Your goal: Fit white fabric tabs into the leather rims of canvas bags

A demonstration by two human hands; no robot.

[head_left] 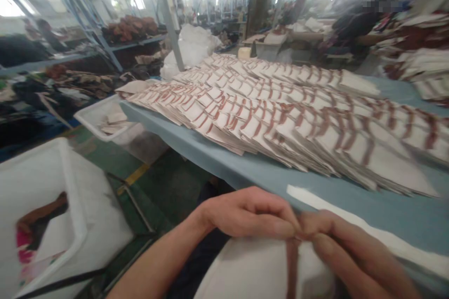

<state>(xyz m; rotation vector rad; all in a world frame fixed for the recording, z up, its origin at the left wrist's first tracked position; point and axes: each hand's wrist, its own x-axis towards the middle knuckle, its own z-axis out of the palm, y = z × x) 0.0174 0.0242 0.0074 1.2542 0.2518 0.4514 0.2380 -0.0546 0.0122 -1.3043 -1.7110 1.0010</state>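
A white fabric piece with a brown stripe (250, 268) hangs from my fingers at the bottom of the head view. My left hand (250, 212) pinches its top edge just left of the stripe. Close beside it, my right hand (345, 243) grips the same edge at the right, and the fingertips of both hands nearly meet. Motion blurs the right hand somewhat. Just beyond the hands, a long white strip (351, 224) lies on the blue table (238, 168). Past it, overlapping rows of similar white pieces with brown stripes (287, 135) cover much of the tabletop.
At the lower left stands a white bin (73, 191) with scraps inside, beside a dark metal frame (135, 208). Another white tub (101, 126) sits by the table's left end. A white sack (196, 44) and a metal post (168, 14) rise behind. A person (363, 23) is at the far right.
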